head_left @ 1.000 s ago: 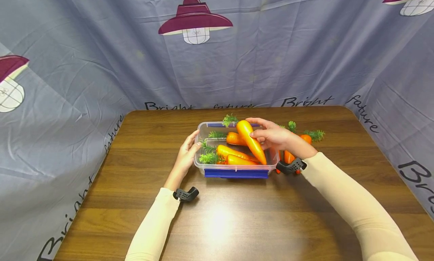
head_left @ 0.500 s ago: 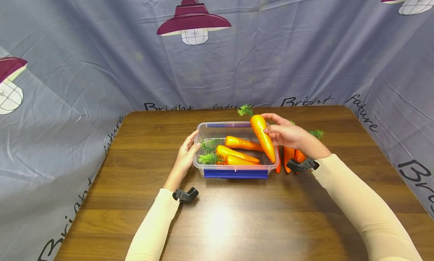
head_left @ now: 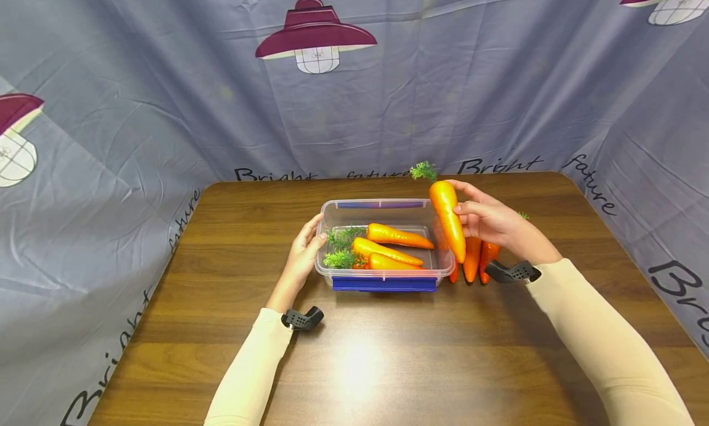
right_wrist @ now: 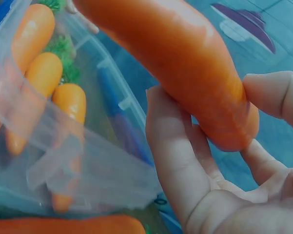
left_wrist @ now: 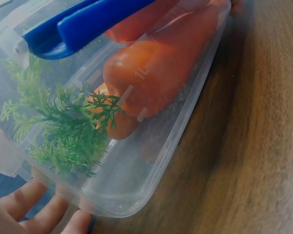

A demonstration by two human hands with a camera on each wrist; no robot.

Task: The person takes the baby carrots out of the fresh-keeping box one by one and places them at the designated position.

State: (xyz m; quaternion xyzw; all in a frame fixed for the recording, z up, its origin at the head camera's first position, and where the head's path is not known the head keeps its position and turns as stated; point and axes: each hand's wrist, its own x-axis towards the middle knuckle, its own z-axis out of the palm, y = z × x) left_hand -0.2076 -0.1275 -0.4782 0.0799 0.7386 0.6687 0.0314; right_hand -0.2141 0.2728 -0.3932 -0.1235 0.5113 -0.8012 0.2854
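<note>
Orange and glossy, the carrot (head_left: 447,220) is pinched between your right hand's (head_left: 490,220) thumb and fingers about its middle, right of centre in the head view, tilted with its leafy top (head_left: 423,171) up and its narrow tip down at the right end of the clear container (head_left: 386,273); you cannot tell whether that tip touches the rim. Your left hand (head_left: 301,253) lies against the container's left end, though whether its fingers curl round the edge you cannot make out. Judging by the even shine and plastic-looking greens, you probably have a light, stiff imitation that won't bruise; the smooth skin could turn or slip a little, so the thick upper body looks the best place for your thumb and fingers, while the frilly leaves would likely bend and make a poor handle. More carrots (head_left: 399,236) lie inside the container at the centre of the frame, and some loose carrots (head_left: 472,263) rest on the wooden table (head_left: 232,260) just right of it. For writing, you can read "1L" (left_wrist: 141,72) on the container's wall near the middle of the left wrist view, and "Bright" and "fature" repeated along the grey-blue cloth (head_left: 166,106) behind the table; no brand is legible.
</note>
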